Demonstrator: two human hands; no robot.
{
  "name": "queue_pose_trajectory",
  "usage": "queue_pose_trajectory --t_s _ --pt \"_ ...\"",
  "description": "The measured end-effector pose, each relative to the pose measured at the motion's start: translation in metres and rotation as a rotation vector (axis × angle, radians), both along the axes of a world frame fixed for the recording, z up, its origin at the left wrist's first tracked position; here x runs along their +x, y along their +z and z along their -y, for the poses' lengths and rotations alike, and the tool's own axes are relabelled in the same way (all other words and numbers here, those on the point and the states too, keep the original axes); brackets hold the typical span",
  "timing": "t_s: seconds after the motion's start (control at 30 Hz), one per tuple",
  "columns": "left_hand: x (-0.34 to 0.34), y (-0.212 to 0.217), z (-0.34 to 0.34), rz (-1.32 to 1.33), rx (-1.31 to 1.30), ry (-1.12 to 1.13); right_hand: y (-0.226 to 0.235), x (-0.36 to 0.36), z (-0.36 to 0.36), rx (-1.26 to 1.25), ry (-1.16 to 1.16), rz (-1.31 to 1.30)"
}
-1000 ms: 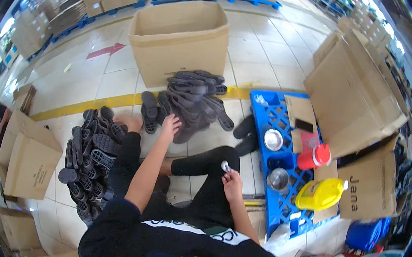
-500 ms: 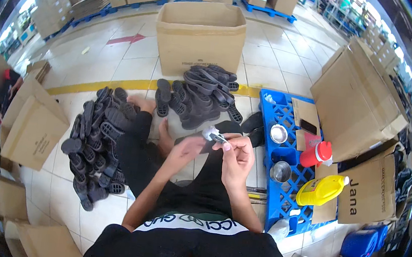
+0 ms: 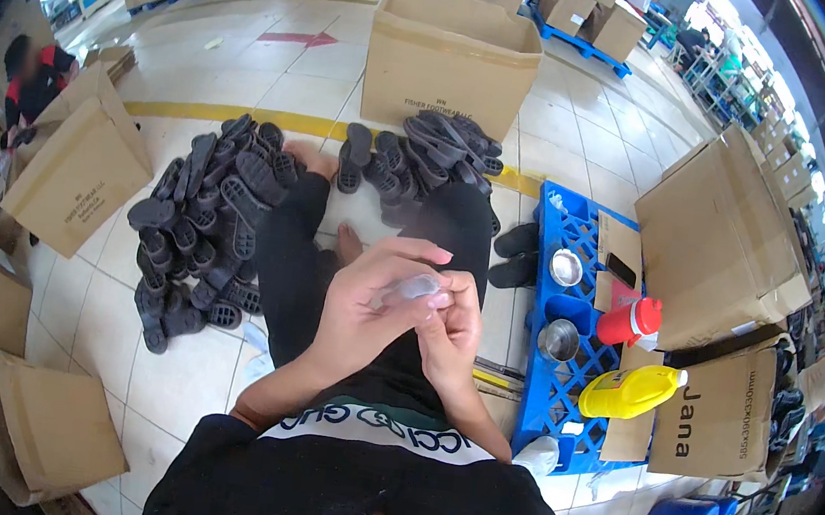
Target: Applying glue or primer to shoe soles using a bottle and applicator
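My left hand (image 3: 351, 311) is closed round a small, translucent whitish piece (image 3: 412, 286), like clear plastic or a wad, in front of my body. Its exact kind does not show. My right hand (image 3: 449, 334) meets it from the right, fingers pinched together against the piece's near end and the left fingertips. Whatever the right fingers grip is hidden. Beyond my hands and between my legs lies bare floor, with a pile of dark shoe soles (image 3: 423, 158) farther off. A larger heap of similar dark soles (image 3: 200, 220) lies by my left leg.
To my right is a blue pallet (image 3: 534, 371) with metal bowls (image 3: 558, 340), a red bottle (image 3: 625, 322), a yellow jug (image 3: 627, 392) and a phone (image 3: 620, 269). An open carton (image 3: 452, 71) stands ahead; other cartons (image 3: 78, 182) stand left. Another person (image 3: 39, 83) is at far left.
My left hand, blurred earlier, has come in against the right and now wraps the whitish piece. The dark thin item seen in my right fingers is no longer visible. The view has shifted.
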State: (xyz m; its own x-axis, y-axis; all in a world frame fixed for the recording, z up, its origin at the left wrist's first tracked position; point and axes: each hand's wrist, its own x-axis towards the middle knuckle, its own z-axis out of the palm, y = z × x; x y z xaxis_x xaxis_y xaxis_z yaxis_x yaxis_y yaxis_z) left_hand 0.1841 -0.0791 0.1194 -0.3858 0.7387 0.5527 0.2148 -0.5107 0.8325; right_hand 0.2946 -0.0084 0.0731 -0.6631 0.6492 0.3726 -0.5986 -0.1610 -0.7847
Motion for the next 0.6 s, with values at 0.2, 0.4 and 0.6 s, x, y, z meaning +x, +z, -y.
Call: queue_pose_trajectory --t_s 0.2,0.4,0.6 --pt "0.006 -0.004 0.014 0.136 -0.011 -0.059 0.001 0.01 -0.005 0.223 -0.026 0.033" --pt "0.013 -0.006 0.017 0.238 -0.18 -0.171 -0.001 0.032 -0.013 0.507 0.073 0.25" --pt "-0.004 -0.043 0.017 0.329 -0.179 -0.278 -0.003 0.033 -0.016 0.323 0.097 0.153"
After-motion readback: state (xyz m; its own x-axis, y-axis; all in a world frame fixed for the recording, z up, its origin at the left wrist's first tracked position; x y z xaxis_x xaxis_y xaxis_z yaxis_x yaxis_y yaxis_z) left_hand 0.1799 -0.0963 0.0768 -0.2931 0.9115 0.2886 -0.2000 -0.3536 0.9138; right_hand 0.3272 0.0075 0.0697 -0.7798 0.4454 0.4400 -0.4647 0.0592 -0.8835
